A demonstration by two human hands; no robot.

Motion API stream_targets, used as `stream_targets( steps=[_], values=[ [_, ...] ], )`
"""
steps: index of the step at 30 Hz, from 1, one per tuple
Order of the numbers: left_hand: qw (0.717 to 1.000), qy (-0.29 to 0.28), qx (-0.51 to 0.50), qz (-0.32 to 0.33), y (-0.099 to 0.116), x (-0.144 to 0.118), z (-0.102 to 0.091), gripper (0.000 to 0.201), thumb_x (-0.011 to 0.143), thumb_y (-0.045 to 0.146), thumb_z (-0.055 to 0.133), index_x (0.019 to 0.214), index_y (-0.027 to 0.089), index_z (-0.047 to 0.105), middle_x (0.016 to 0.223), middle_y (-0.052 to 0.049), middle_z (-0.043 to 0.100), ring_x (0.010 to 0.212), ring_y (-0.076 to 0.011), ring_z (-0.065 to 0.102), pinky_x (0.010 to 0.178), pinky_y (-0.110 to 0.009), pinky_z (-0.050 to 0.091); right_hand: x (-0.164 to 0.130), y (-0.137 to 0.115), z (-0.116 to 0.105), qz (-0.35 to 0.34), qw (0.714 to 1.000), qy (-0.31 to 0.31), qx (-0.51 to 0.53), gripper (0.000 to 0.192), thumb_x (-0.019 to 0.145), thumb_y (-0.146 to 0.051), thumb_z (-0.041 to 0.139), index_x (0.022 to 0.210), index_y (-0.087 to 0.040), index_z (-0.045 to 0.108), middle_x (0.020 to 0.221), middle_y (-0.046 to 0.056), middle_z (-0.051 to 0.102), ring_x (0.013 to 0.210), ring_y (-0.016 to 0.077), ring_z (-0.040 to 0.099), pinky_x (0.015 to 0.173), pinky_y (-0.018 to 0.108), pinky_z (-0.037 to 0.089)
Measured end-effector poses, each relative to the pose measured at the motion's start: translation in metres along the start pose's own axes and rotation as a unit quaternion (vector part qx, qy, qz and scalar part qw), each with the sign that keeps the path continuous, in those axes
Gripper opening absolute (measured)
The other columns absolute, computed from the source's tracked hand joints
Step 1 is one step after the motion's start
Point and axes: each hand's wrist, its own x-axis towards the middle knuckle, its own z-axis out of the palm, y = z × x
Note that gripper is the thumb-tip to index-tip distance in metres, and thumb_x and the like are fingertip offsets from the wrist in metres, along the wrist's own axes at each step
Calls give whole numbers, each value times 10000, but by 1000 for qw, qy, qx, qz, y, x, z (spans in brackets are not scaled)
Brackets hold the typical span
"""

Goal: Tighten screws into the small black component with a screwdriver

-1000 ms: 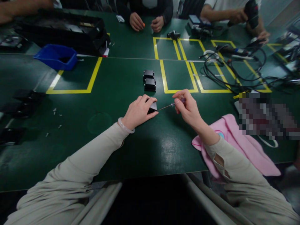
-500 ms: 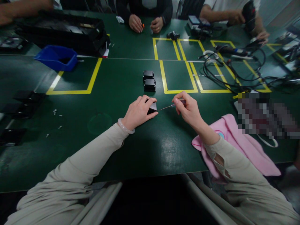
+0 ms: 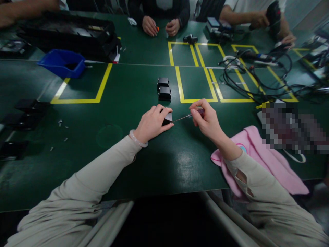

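My left hand (image 3: 154,120) is closed around a small black box (image 3: 168,118), pressing it on the green table. Part of the box is hidden under my fingers. My right hand (image 3: 204,116) grips a screwdriver (image 3: 190,115) by its dark reddish handle. The thin shaft points left, its tip at the box's right side near my left thumb; whether it sits in a screw is too small to tell. Just beyond, two similar black boxes (image 3: 164,92) stand one behind the other.
Loose screws (image 3: 60,122) lie at left, near more black boxes (image 3: 20,120). A blue bin (image 3: 63,63) stands beside black trays (image 3: 69,36). Cables (image 3: 257,79) spread at right, behind a pink cloth (image 3: 253,144) under my right forearm. Co-workers' hands (image 3: 160,26) rest at the far side.
Hardly anything differs. Both hands, the box and the screwdriver keep their places; the whole view has shifted very slightly.
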Motion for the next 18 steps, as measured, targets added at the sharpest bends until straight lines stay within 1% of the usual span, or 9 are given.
stream_targets(
  steps=[2,3,5,8,10,13,15,18],
  values=[
    [1000,2,2,2,0,0,0,460,973,440,669,1343,192,558,1243,-120,640,1095,-281,608,841,-367,520,0,0,0,-4,1000,2,10,195,1045,-441,576,1068,-248,554,667,-65,526,500,108,491,529,286,369],
    [1000,3,2,3,0,0,1,458,975,443,664,1343,192,557,1241,-121,639,1094,-281,608,842,-367,520,0,1,0,-7,1000,3,11,200,1040,-444,585,1072,-248,557,676,-60,531,511,111,500,532,287,374],
    [1000,5,2,4,-1,0,1,452,977,445,659,1340,197,556,1239,-122,638,1094,-281,607,842,-367,519,0,1,0,-8,1000,5,1,217,1034,-459,596,1017,-245,565,657,-58,526,506,112,495,523,288,366],
    [1000,6,1,4,-1,0,2,446,975,442,659,1337,203,555,1236,-119,636,1093,-279,606,850,-371,519,0,2,0,1,1000,4,-11,256,1045,-481,575,945,-246,556,580,-73,487,448,103,442,490,287,327],
    [1000,4,1,3,-1,0,2,449,975,442,660,1339,202,555,1238,-118,635,1094,-279,606,853,-370,519,0,2,0,0,1000,3,-5,242,1049,-483,566,987,-249,556,590,-77,490,446,103,439,489,286,327],
    [1000,1,-2,1,-1,0,1,455,977,443,658,1346,198,555,1246,-120,633,1100,-280,605,856,-371,521,0,1,1,-8,1000,2,7,234,1045,-481,567,1060,-247,557,661,-65,527,489,106,479,508,284,354],
    [1000,-1,-3,1,-1,0,1,457,978,442,656,1349,196,555,1246,-122,633,1101,-283,605,856,-375,522,0,0,0,-7,1000,-2,6,237,1042,-479,570,1032,-242,561,671,-61,532,500,102,487,513,280,357],
    [1000,-1,-1,0,0,0,0,456,975,441,658,1346,195,559,1242,-122,636,1100,-285,605,853,-376,522,1,-1,0,-12,1000,-3,-9,264,1035,-476,587,930,-236,558,641,-61,515,506,99,473,515,277,341]
  ],
)
